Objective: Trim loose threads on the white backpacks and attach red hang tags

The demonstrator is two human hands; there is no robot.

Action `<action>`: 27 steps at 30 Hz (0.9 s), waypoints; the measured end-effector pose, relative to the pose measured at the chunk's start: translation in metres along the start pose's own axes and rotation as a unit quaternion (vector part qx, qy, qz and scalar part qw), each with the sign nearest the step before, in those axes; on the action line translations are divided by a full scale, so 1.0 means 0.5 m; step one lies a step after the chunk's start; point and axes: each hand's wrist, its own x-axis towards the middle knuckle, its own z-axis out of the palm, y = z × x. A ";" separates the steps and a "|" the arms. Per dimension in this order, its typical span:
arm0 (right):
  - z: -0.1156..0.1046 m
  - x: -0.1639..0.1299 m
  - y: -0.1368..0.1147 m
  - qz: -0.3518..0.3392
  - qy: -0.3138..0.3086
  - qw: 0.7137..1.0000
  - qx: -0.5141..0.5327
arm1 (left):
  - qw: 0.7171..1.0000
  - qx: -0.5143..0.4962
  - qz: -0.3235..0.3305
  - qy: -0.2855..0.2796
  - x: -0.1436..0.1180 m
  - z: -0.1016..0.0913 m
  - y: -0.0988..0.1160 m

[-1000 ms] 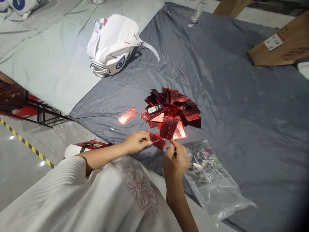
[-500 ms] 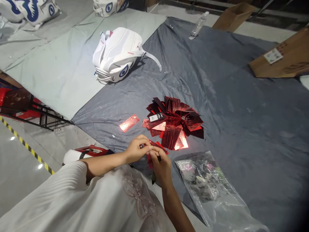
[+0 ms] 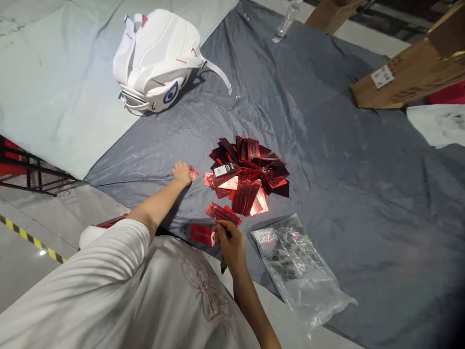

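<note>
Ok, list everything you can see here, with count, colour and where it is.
Pile of foil tags: many, red, fanned out mid-sheet.
Single tag: one, red, under the left fingertips.
Small stack of tags: a few, red, pinched by the right hand.
Plastic bag: one, clear, right of the right hand.
Backpack: one, white, on the far sheet seam.
Cardboard box: one, brown, far right.
Bottle: one, clear, top edge.
Sheet: one, dark grey, on the floor.
Left hand: stretched out to the single tag.
Right hand: also holds a pen-like thing.

Grey tarp (image 3: 363,184) on concrete floor (image 3: 25,261), yellow-black tape line (image 3: 32,238), cardboard box (image 3: 407,77)
</note>
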 end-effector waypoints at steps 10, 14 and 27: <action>0.007 0.027 -0.043 -0.020 0.031 0.999 0.002 | 0.936 -0.221 0.163 -0.219 -0.201 -0.019 0.011; 0.008 0.043 -0.064 -0.038 0.055 0.998 0.008 | 0.897 -0.275 0.217 -0.270 -0.290 -0.025 0.008; -0.016 0.002 -0.064 0.027 0.022 0.995 0.092 | 0.893 -0.050 0.421 -0.151 -0.383 -0.063 0.015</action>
